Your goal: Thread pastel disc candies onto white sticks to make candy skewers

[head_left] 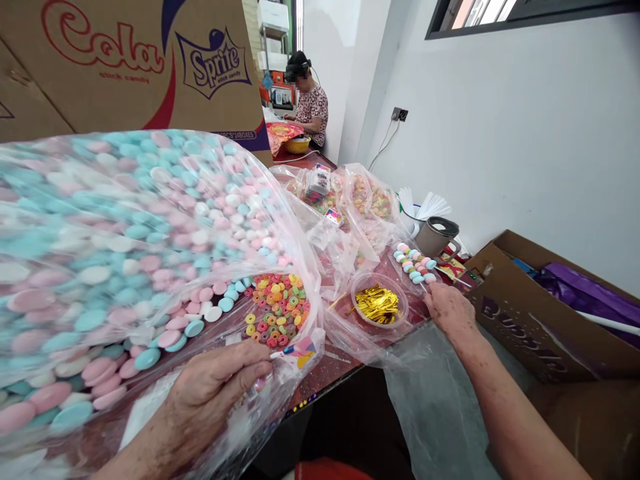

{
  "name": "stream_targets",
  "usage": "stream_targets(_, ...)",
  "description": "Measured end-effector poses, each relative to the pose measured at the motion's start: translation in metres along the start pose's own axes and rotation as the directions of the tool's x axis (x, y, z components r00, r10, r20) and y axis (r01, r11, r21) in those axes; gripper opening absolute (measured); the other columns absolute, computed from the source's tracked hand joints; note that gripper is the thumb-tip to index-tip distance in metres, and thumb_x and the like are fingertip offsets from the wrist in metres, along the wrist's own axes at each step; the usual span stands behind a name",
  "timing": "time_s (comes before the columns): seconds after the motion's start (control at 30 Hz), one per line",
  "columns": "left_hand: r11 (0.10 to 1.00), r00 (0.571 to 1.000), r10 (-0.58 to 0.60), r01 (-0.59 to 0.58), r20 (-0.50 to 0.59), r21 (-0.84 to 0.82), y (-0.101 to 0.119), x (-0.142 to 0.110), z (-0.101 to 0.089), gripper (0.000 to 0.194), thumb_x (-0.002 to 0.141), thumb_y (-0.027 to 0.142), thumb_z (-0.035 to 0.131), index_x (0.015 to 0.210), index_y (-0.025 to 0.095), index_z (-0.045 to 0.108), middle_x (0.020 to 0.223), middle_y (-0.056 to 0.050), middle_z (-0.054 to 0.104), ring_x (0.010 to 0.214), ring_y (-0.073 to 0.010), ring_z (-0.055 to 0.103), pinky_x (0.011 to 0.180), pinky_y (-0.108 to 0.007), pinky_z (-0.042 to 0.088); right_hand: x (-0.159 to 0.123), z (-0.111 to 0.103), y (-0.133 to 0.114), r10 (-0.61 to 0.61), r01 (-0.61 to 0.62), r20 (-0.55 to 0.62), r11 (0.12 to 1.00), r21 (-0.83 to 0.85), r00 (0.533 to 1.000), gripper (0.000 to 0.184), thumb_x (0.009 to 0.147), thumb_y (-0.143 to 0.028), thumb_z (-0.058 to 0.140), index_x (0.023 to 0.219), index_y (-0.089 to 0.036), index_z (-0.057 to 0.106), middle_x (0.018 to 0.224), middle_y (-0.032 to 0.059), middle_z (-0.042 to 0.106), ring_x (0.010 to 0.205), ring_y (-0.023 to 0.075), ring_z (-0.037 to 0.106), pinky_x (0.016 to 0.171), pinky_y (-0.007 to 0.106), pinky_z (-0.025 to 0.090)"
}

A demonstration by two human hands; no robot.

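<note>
My left hand point(217, 383) is closed in a pinch at the near edge of the clear plastic, its fingertips at the corner of a small colourful printed card point(301, 351). Just beyond the card lie many ring-shaped candies point(280, 307) in red, orange, yellow and green. At the table's right side, my right hand point(453, 312) is closed around the stick end of a candy skewer point(414, 265). Pink, white and blue candies are threaded there, lying in a group of skewers; the fingers partly hide the stick.
A large clear bag of pastel candies point(150, 220) fills the left. A round tub point(354, 293) holds gold twist ties point(377, 303). Behind are candy bags point(370, 197), a lidded mug point(436, 235) and white sticks point(431, 207). Cardboard boxes point(520, 333) stand right; a person point(313, 107) sits far back.
</note>
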State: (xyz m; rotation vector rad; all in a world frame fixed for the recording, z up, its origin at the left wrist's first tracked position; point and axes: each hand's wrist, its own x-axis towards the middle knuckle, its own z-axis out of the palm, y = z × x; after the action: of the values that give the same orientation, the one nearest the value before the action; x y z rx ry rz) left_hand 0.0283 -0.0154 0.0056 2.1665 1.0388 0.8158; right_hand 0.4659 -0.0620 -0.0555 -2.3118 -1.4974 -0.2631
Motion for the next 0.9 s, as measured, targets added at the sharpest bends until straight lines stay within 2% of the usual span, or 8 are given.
stream_targets(0.1,0.999,0.999,0.002,-0.001,0.038,-0.047,-0.004,0.001,0.001,0.018,0.088,0.033,0.060,0.084,0.025,0.076,0.080,-0.001,0.078,0.070,-0.0179,0.071,0.066,-0.021,0.055,0.003,0.000,0.001,0.051,-0.051,0.003,0.999,-0.004,0.999,0.021,0.084,-0.026,0.050,0.068,-0.019,0.060,0.068,0.0103,0.066,0.064,0.0221,0.061,0.057,0.031,0.039)
stream_targets(0.27,0.984,0.985,-0.124,0.138,0.121,-0.113,-0.010,0.005,0.000,0.021,0.088,0.034,0.058,0.080,0.021,0.073,0.074,-0.001,0.073,0.066,-0.0163,0.065,0.060,-0.020,0.051,-0.006,-0.018,0.000,0.054,-0.045,-0.080,0.992,0.119,0.995,0.034,0.092,-0.034,0.039,0.094,-0.016,0.068,0.095,0.0133,0.073,0.086,0.0248,0.067,0.076,0.035,0.051)
stream_targets(0.33,0.974,0.975,-0.162,0.183,0.154,-0.132,-0.009,0.006,-0.001,0.022,0.089,0.033,0.056,0.079,0.020,0.072,0.074,-0.002,0.072,0.067,-0.0158,0.064,0.061,-0.021,0.050,-0.016,-0.028,-0.006,-0.004,0.034,-0.116,0.968,0.249,0.993,0.034,0.094,-0.038,0.042,0.101,-0.018,0.068,0.102,0.0104,0.073,0.094,0.0235,0.068,0.085,0.035,0.052)
stream_targets(0.4,0.968,0.965,-0.176,0.206,0.193,-0.144,-0.007,0.007,-0.003,0.023,0.089,0.032,0.055,0.078,0.018,0.070,0.075,-0.002,0.071,0.068,-0.0154,0.063,0.063,-0.021,0.049,-0.025,-0.038,-0.017,-0.137,0.200,-0.173,0.882,0.426,0.975,0.027,0.093,-0.037,0.050,0.103,-0.020,0.068,0.105,0.0071,0.072,0.099,0.0224,0.067,0.092,0.036,0.052)
stream_targets(0.47,0.961,0.958,-0.174,0.215,0.230,-0.171,-0.004,0.007,-0.004,0.024,0.090,0.031,0.053,0.077,0.017,0.069,0.075,-0.002,0.069,0.069,-0.0147,0.061,0.064,-0.022,0.048,-0.032,-0.048,-0.034,-0.329,0.384,-0.198,0.777,0.499,0.923,0.018,0.092,-0.030,0.055,0.103,-0.024,0.069,0.102,0.0039,0.072,0.097,0.0207,0.067,0.094,0.036,0.051)
stream_targets(0.57,0.944,0.949,-0.178,0.239,0.260,-0.227,-0.001,0.005,-0.006,0.026,0.091,0.031,0.052,0.077,0.016,0.068,0.074,-0.002,0.067,0.068,-0.0139,0.059,0.064,-0.022,0.046,-0.036,-0.060,-0.062,-0.534,0.559,-0.209,0.662,0.499,0.819,0.020,0.092,-0.019,0.055,0.106,-0.026,0.068,0.092,0.0016,0.070,0.084,0.0173,0.065,0.084,0.032,0.051)
stream_targets(0.7,0.924,0.942,-0.200,0.273,0.269,-0.269,0.000,0.001,-0.009,0.025,0.090,0.031,0.053,0.076,0.015,0.067,0.073,-0.002,0.065,0.066,-0.0133,0.055,0.062,-0.023,0.044,-0.034,-0.065,-0.087,-0.630,0.653,-0.236,0.588,0.477,0.740,0.023,0.093,-0.015,0.053,0.108,-0.025,0.067,0.088,0.0014,0.071,0.078,0.0167,0.064,0.085,0.033,0.048)
stream_targets(0.9,0.896,0.919,-0.232,0.330,0.318,-0.299,0.002,0.001,-0.012,0.025,0.091,0.032,0.053,0.077,0.015,0.066,0.073,-0.002,0.065,0.066,-0.0134,0.054,0.063,-0.024,0.044,-0.028,-0.063,-0.093,-0.715,0.742,-0.251,0.535,0.403,0.652,0.025,0.093,-0.016,0.054,0.112,-0.026,0.067,0.094,0.0036,0.074,0.084,0.0201,0.065,0.081,0.035,0.049)
